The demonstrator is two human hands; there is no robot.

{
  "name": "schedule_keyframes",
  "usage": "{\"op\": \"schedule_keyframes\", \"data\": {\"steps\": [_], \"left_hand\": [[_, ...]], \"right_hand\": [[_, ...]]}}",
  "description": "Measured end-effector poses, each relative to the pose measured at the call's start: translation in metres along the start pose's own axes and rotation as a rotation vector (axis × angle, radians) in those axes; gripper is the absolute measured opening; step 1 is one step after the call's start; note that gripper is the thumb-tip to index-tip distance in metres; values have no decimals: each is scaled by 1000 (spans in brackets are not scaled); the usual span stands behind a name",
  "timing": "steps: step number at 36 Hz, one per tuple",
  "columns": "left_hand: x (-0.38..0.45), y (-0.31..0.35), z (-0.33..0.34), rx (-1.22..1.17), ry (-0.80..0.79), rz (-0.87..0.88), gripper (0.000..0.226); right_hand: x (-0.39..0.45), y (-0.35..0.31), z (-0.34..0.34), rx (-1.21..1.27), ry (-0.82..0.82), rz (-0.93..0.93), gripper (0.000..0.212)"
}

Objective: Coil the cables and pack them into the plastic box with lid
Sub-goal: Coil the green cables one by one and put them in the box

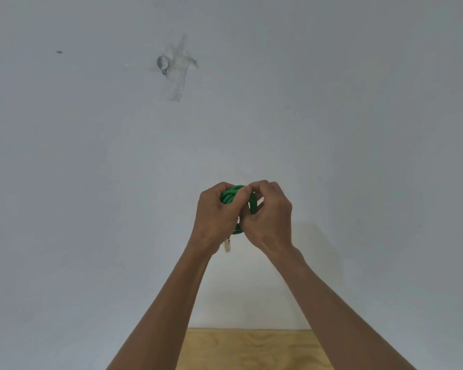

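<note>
At the centre of the frame both hands meet around a green cable wound into a small bundle. The left hand curls round its left side; the right hand pinches the top loops with thumb and forefinger. The hands hide most of the coil (only a few loops show between the fingers). A pale plug hangs below the left palm. Behind is a white wall, with a metal ring under clear tape at upper left. A wooden tabletop shows at bottom centre.
</note>
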State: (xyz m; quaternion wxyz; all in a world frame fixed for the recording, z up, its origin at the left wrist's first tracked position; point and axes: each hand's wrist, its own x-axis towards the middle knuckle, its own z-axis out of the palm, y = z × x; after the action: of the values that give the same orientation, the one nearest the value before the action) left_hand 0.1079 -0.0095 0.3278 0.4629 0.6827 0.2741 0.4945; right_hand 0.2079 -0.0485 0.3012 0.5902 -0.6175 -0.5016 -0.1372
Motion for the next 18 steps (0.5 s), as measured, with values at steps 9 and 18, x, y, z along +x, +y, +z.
{"op": "schedule_keyframes", "data": {"steps": [9,18], "left_hand": [[-3,-14,-1,-43,3,2,30],[-3,-26,-12,19,59,28,23]], "right_hand": [[-7,-5,1,-141,-102,117,14],[-9,5,7,-72,-252,117,15]]}}
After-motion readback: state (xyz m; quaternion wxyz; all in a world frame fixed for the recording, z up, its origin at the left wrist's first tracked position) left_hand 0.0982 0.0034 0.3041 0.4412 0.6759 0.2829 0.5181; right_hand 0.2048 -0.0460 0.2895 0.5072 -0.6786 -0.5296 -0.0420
